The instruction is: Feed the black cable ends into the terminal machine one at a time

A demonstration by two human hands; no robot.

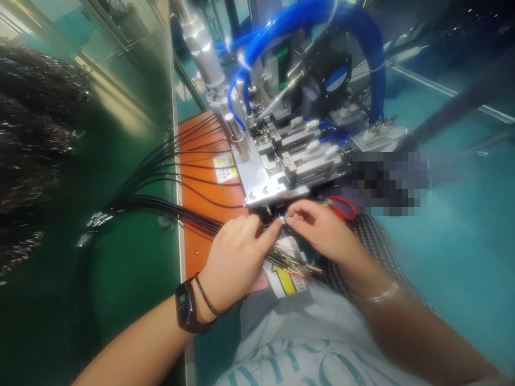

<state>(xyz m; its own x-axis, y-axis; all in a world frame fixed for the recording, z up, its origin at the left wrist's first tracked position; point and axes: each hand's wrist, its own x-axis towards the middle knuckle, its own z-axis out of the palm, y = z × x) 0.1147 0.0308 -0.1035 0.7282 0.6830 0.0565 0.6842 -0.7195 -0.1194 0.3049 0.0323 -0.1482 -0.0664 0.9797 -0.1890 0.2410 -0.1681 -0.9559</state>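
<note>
My left hand (pixel 235 254), with a black watch on its wrist, is closed over the end of a bundle of black cables (pixel 173 206). Its thumb and index finger meet at thin wire ends (pixel 284 219) below the machine's metal plate. My right hand (pixel 322 228) pinches at the same fine wires from the other side, fingertips nearly touching the left ones. Below my left hand, stripped cable ends (pixel 295 262) with coloured cores fan out over a label with a yellow arrow (pixel 284 281). My fingers partly hide the wires between them.
A machine with a metal plate (pixel 261 187), clamps and thick blue tubing (pixel 314 13) stands ahead on an orange board (pixel 201 155). Several separate black cables run to its edge. Red-handled scissors or pliers (pixel 344 207) lie beside my right hand. Dark shiny bundles (pixel 32 107) are at left.
</note>
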